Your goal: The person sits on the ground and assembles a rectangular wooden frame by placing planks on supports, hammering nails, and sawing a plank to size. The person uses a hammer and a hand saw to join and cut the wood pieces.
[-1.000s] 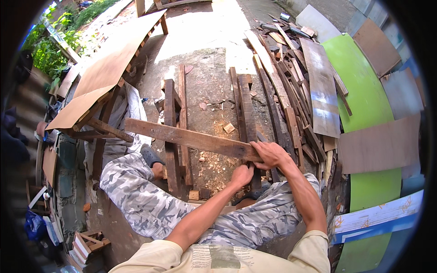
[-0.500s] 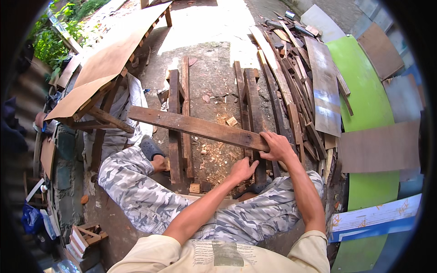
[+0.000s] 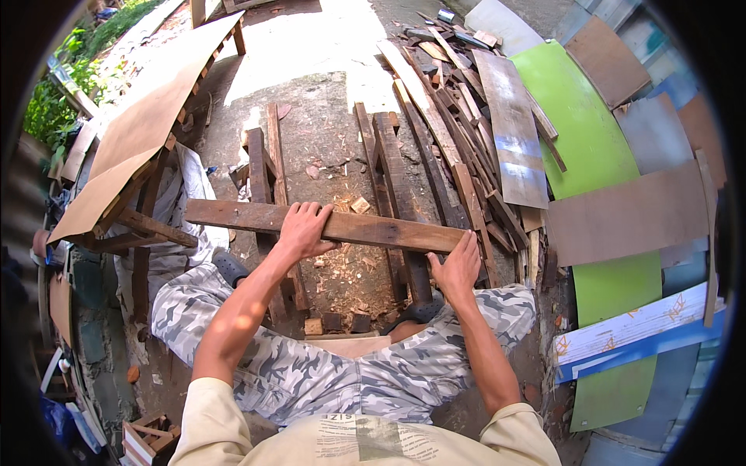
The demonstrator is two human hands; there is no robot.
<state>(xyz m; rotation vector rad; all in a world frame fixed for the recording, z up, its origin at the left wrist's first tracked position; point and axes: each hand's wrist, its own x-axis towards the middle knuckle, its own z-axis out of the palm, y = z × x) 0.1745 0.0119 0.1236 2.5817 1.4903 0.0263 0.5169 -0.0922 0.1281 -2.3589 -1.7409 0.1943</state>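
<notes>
A dark, weathered wooden plank (image 3: 373, 231) lies crosswise before me over two pairs of long wooden beams, its right end slightly nearer to me. My left hand (image 3: 305, 231) grips it left of its middle, fingers over the far edge and thumb on the near side. At the plank's right end, my right hand (image 3: 457, 268) has its fingers over the end and its thumb at the near edge. Under the plank run the left beams (image 3: 259, 175) and the right beams (image 3: 398, 194), both pointing away from me.
Wood chips (image 3: 342, 279) litter the ground between the beams. A low table with a brown board top (image 3: 148, 116) stands at the left. Scrap timber (image 3: 447, 116) is piled at the right, beside a green panel (image 3: 579, 116) and other sheets. Small wood blocks (image 3: 332, 321) lie near my legs.
My left hand has left the right beams and moved left onto the plank. The plank has become more level, its right end still in my right hand. The view has shifted rightward.
</notes>
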